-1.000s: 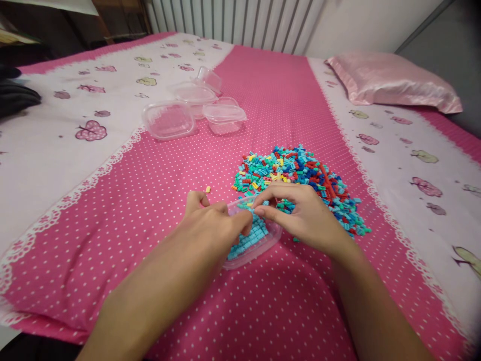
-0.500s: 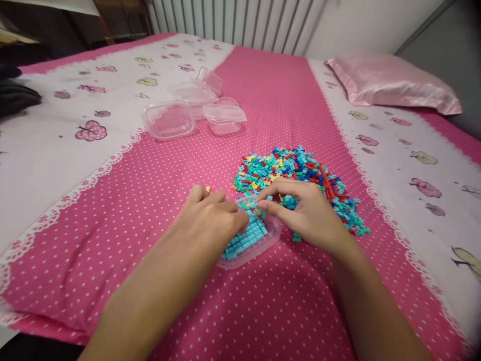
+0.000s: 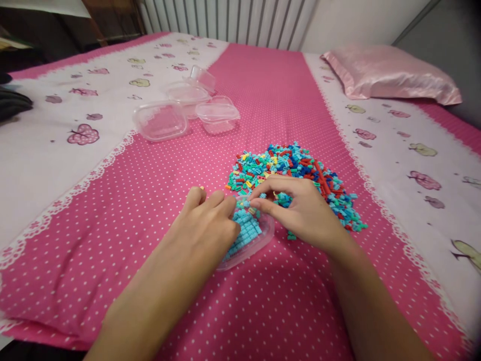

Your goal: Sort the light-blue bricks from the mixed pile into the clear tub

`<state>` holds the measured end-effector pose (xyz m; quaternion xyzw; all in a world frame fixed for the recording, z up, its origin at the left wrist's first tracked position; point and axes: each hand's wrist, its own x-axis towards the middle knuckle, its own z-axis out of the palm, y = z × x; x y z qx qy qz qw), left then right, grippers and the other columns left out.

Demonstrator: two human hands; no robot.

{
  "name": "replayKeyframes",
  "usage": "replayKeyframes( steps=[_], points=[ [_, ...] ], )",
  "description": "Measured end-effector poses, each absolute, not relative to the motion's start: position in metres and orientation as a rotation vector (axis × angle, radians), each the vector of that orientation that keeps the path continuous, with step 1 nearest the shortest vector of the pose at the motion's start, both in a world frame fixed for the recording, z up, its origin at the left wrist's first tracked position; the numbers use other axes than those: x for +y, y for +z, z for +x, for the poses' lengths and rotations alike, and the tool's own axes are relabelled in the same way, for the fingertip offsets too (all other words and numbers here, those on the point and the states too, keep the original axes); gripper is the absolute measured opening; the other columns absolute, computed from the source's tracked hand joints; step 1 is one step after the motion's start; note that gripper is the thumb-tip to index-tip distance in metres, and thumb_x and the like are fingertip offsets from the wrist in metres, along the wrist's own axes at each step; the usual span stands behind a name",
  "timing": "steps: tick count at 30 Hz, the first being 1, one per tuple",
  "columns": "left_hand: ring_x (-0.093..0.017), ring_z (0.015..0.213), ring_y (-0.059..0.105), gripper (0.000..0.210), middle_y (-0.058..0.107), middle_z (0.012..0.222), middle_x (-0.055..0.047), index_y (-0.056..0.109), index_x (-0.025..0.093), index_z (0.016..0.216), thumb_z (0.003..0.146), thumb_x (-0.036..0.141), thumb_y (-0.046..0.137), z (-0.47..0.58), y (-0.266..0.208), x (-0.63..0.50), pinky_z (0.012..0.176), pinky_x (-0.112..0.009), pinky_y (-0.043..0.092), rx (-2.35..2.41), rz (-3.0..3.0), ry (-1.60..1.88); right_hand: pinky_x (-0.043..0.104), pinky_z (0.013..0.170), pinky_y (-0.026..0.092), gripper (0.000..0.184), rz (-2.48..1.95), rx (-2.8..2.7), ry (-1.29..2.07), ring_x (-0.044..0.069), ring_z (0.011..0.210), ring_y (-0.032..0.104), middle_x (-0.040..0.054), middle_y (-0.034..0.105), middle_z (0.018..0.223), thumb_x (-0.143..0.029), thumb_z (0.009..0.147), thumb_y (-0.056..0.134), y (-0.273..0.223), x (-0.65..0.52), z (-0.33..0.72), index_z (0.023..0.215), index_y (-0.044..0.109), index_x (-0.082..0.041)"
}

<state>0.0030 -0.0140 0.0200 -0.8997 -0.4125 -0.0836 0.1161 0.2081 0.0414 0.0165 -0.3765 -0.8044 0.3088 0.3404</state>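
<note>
A shallow clear plastic container (image 3: 263, 239) lies in front of me, with light-blue building bricks (image 3: 246, 228) joined in tight rows inside it. Several loose green and yellowish bricks sit at its far end. My left hand (image 3: 210, 220) is curled over the container's left side; its fingertips are hidden beneath the knuckles, so what they hold cannot be made out. Over the far edge, my right hand (image 3: 296, 208) pinches a small light-blue brick (image 3: 246, 203) between thumb and index finger. Just beyond it spreads a pile of mixed small bricks (image 3: 259, 168).
Clear plastic containers and lids (image 3: 161, 123) are grouped farther back on the pink dotted bedspread (image 3: 169, 165). A single yellow brick (image 3: 202, 188) lies beyond my left hand. A pink satin pillow (image 3: 391, 75) rests at the back right, and a black object (image 3: 14, 103) at the left edge.
The whole view has shifted slightly, carrying everything a little to the left. Both hands stay at the container, with the right fingertips still pinched at its far end.
</note>
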Motion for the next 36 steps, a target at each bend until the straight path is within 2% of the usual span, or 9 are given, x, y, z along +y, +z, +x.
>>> replayKeyframes(
  steps=[6, 16, 23, 28, 32, 36],
  points=[
    [-0.023, 0.078, 0.046, 0.033, 0.054, 0.073, -0.003, 0.062, 0.021, 0.062, 0.09, 0.006, 0.066, 0.0, 0.026, -0.012, 0.075, -0.04, 0.023, -1.223, -2.719, -0.217, 0.029, 0.078, 0.047, 0.009, -0.971, -2.091, 0.815, 0.015, 0.082, 0.067, -0.0017, 0.076, 0.085, -0.028, 0.093, 0.074, 0.016, 0.041, 0.208, 0.086, 0.075, -0.022],
    [-0.022, 0.083, 0.045, 0.022, 0.05, 0.084, 0.0, 0.06, 0.022, 0.075, 0.091, 0.017, 0.074, -0.012, 0.015, -0.014, 0.077, -0.041, 0.022, -1.261, -2.829, -0.211, 0.025, 0.073, 0.045, 0.012, -0.943, -2.106, 0.772, 0.011, 0.077, 0.065, -0.0033, 0.075, 0.082, -0.029, 0.092, 0.075, 0.016, 0.041, 0.208, 0.085, 0.076, -0.02],
    [-0.023, 0.084, 0.048, 0.022, 0.054, 0.083, 0.0, 0.06, 0.023, 0.074, 0.092, 0.017, 0.072, -0.012, 0.006, -0.009, 0.078, -0.042, 0.022, -1.281, -2.78, -0.284, 0.024, 0.075, 0.046, 0.009, -0.939, -2.109, 0.781, 0.01, 0.079, 0.065, -0.0038, 0.075, 0.082, -0.026, 0.092, 0.075, 0.015, 0.042, 0.208, 0.085, 0.076, -0.02],
    [-0.022, 0.078, 0.049, 0.018, 0.056, 0.081, 0.001, 0.063, 0.023, 0.078, 0.093, 0.018, 0.071, -0.014, 0.025, -0.011, 0.077, -0.04, 0.021, -1.304, -2.789, -0.296, 0.024, 0.075, 0.047, 0.008, -0.948, -2.091, 0.791, 0.011, 0.079, 0.066, -0.0034, 0.076, 0.084, -0.023, 0.091, 0.076, 0.016, 0.041, 0.207, 0.084, 0.075, -0.019],
    [-0.023, 0.077, 0.056, 0.014, 0.064, 0.079, 0.0, 0.067, 0.022, 0.083, 0.097, 0.024, 0.065, -0.015, 0.041, -0.01, 0.078, -0.04, 0.021, -1.473, -2.718, -0.461, 0.023, 0.073, 0.047, 0.004, -0.904, -2.101, 0.814, 0.01, 0.078, 0.065, -0.0033, 0.075, 0.083, -0.021, 0.088, 0.078, 0.018, 0.038, 0.203, 0.086, 0.076, -0.019],
    [-0.024, 0.082, 0.06, 0.011, 0.07, 0.081, 0.002, 0.068, 0.024, 0.089, 0.097, 0.03, 0.067, -0.012, 0.044, -0.009, 0.084, -0.041, 0.022, -1.515, -2.724, -0.599, 0.021, 0.074, 0.046, 0.006, -0.84, -2.118, 0.776, 0.009, 0.078, 0.064, -0.0045, 0.075, 0.081, -0.018, 0.085, 0.081, 0.019, 0.035, 0.201, 0.085, 0.075, -0.018]
  ],
)
